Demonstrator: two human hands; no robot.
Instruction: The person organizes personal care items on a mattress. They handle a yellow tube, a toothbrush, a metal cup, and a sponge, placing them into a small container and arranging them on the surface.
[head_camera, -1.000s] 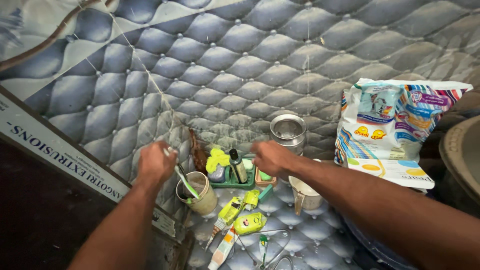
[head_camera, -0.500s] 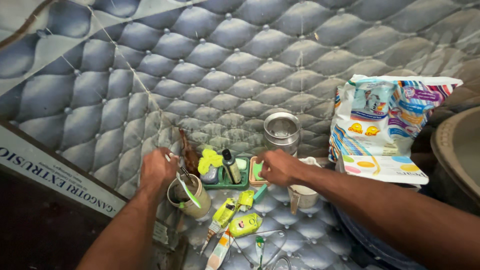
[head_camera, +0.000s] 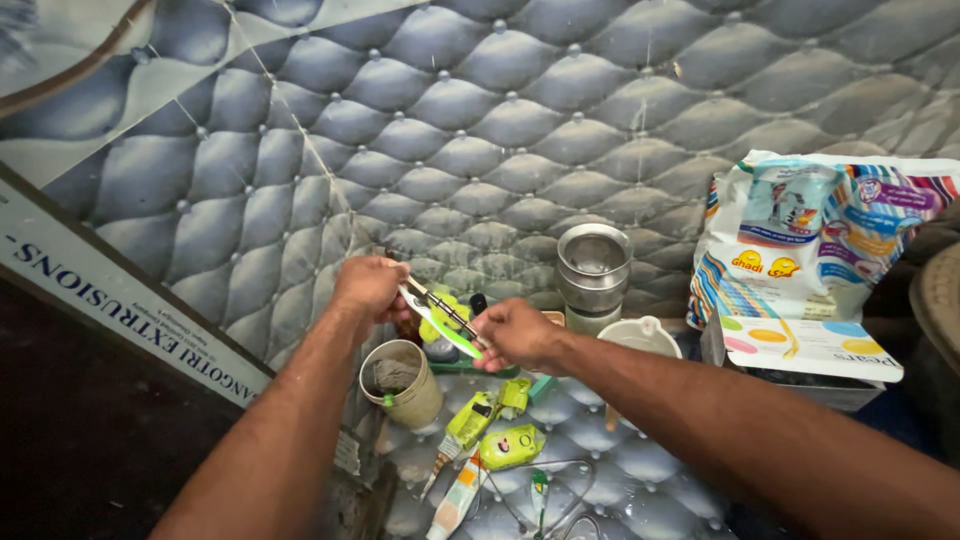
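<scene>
My left hand is closed on the handles of a green-and-white toothbrush and a thin dark stick-like tool, lifted above a beige cup. My right hand pinches the far ends of those same items. Just behind my hands are a green tray with a yellow sponge and a dark bottle, partly hidden. Squeezed tubes lie below the cup.
A steel canister and a white jug stand to the right. A colourful printed bag leans at far right over a flat box. The wall and shelf have a quilted blue pattern. A metal frame strip runs along the left.
My left hand lifted the toothbrush and dark tool out of the beige cup. My right hand left the soap tray and took hold of their far ends.
</scene>
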